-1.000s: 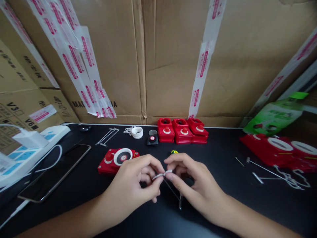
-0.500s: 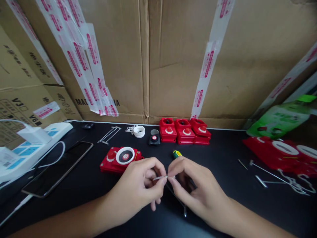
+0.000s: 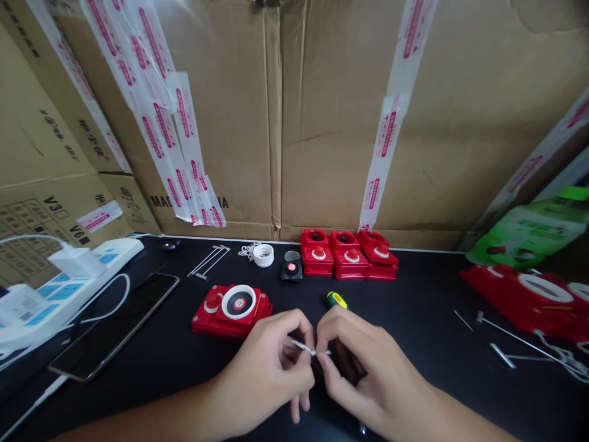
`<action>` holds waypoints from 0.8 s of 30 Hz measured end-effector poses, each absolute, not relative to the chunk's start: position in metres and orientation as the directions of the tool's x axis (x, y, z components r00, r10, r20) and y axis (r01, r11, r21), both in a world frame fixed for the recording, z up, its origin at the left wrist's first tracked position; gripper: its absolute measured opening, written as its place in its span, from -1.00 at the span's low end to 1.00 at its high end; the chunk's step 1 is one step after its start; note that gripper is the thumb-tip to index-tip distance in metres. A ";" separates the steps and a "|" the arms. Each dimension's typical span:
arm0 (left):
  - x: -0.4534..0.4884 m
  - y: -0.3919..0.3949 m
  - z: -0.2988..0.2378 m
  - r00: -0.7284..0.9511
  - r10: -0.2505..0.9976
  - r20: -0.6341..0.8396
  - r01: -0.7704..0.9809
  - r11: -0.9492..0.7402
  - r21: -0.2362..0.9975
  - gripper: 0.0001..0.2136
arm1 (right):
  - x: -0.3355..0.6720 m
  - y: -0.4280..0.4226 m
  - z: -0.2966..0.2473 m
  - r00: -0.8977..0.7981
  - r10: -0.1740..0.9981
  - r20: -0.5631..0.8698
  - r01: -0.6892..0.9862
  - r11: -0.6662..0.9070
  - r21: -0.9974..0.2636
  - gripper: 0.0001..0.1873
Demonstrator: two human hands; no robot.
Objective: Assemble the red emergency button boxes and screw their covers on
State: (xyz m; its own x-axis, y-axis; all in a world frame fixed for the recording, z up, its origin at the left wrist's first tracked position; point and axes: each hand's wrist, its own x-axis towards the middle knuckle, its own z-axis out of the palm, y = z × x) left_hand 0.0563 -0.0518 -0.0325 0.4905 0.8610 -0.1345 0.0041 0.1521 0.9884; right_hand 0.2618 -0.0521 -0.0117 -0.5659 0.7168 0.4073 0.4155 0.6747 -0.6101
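Note:
My left hand [image 3: 271, 368] and my right hand [image 3: 359, 362] meet low in the middle of the view, fingers pinched together. Between the two pinches runs a small white string-like piece [image 3: 309, 350], each hand gripping one end. Just beyond my left hand lies a red device [image 3: 230, 307] with a white ring and a black centre. A green-and-yellow screwdriver handle [image 3: 337, 299] pokes out behind my right hand. Three red devices [image 3: 350, 255] stand in a row at the back.
A phone [image 3: 115, 328] and a white power strip [image 3: 59, 285] with a cable lie at the left. White rings [image 3: 264, 255], a small black part [image 3: 291, 269] and metal pins [image 3: 207, 261] sit at the back. More red parts [image 3: 529, 294] and pins are at the right. Cardboard boxes [image 3: 322, 123] wall the table.
The view has tilted up, so both hands sit lower in the picture. The pinches have drawn closer together and the white piece between them looks shorter.

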 end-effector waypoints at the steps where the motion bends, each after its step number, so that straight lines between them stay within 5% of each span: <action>1: 0.056 -0.051 -0.033 0.490 0.862 -0.133 0.007 0.148 0.989 -0.87 | 0.261 -0.052 -0.012 -0.563 0.720 0.406 0.417 0.672 -0.612 -0.90; 24: 0.053 -0.051 -0.028 0.483 0.861 -0.158 0.063 0.146 0.987 -0.83 | 0.261 -0.054 -0.015 -0.617 0.726 0.305 0.443 0.640 -0.628 -0.91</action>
